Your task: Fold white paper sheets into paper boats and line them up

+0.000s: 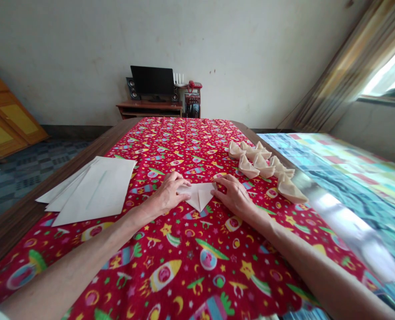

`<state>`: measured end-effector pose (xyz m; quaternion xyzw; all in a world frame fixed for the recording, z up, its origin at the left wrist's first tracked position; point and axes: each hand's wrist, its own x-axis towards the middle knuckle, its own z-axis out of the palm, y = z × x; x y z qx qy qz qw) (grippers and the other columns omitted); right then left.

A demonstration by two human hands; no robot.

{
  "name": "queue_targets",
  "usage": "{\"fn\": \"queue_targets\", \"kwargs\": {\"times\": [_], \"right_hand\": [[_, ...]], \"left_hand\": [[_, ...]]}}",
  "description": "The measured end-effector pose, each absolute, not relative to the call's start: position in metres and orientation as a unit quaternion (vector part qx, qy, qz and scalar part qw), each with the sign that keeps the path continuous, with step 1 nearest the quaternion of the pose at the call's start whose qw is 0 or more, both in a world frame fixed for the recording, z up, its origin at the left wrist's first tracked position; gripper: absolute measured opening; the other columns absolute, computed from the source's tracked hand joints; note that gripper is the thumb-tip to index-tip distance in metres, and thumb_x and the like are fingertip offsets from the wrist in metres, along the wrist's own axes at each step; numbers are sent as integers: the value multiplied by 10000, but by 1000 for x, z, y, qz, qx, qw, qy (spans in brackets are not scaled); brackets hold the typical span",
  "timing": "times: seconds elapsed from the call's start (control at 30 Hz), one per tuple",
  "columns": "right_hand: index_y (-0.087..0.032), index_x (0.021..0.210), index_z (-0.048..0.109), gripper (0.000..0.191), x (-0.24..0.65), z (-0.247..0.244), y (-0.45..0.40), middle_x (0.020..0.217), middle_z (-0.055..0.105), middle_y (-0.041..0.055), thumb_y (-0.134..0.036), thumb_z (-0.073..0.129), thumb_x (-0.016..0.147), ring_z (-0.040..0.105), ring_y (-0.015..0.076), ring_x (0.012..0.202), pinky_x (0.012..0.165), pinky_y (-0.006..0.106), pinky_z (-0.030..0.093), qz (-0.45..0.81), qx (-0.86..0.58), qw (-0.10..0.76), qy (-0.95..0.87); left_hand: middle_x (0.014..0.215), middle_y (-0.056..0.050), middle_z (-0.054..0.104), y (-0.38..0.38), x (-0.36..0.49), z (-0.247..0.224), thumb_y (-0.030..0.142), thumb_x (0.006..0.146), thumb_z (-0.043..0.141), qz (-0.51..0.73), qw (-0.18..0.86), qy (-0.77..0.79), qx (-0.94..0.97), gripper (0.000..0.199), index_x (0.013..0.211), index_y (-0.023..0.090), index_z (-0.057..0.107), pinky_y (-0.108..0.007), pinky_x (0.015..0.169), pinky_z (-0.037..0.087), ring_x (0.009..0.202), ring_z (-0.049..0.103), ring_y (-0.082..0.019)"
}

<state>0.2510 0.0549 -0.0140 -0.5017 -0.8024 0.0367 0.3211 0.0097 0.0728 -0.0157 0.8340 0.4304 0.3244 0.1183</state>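
A small folded piece of white paper (201, 198) lies on the red cloth in front of me, its point towards me and a crease down its middle. My left hand (169, 192) grips its left corner between thumb and fingers. On the opposite corner, my right hand (234, 194) has thumb and fingers closed in the same way. Flat sheets of white paper (100, 189) lie fanned in a loose stack to the left, the top one with a faint greenish mark. Several folded paper boats (264, 165) stand grouped to the right, beyond my right hand.
A red patterned cloth (190, 253) covers most of the brown table (84, 164). A bed with a blue patterned sheet (320, 173) adjoins on the right. Against the far wall stand a monitor (152, 81) and a red telephone (194, 83); a wooden cabinet (9, 118) is at left.
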Motion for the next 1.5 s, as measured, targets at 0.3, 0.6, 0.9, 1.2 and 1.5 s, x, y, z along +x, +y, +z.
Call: {"fn": "queue_targets", "kwargs": {"times": [0.3,0.6,0.9,1.2,1.5], "right_hand": [[-208,1033,648,249,253,-19,57,999,578,75,-325,601,818,547,206,930,826,337,459,13,-484,313,-817],[-204,1065,634,268,253,-20,57,1014,574,75,-320,595,826,543,201,927,827,335,457,0,-481,307,-821],[-189,1079,619,281,250,-15,53,982,567,97,-321,574,836,532,227,921,829,367,449,-13,-486,302,-820],[-212,944,602,211,253,-16,58,889,560,40,-324,646,770,546,184,823,729,304,444,48,-525,309,-792],[-215,923,612,155,251,-12,54,895,564,36,-288,631,787,535,170,822,734,290,431,61,-507,317,-799]], "left_hand": [[892,-25,516,77,6,-12,251,627,771,285,114,475,825,424,1037,192,677,-336,807,491,859,557,-198],[914,-19,540,73,3,-11,218,656,754,302,66,444,841,378,1027,230,683,-304,817,482,876,560,-179],[971,-43,566,74,-5,-18,283,719,711,289,33,433,853,345,1055,216,673,-318,840,479,925,561,-201],[938,-40,560,74,-5,-17,291,731,703,281,51,441,851,312,1034,220,678,-326,831,475,900,558,-201],[936,-35,530,76,-5,-19,283,714,713,292,64,435,849,316,1024,231,686,-325,822,482,886,546,-192]]}}
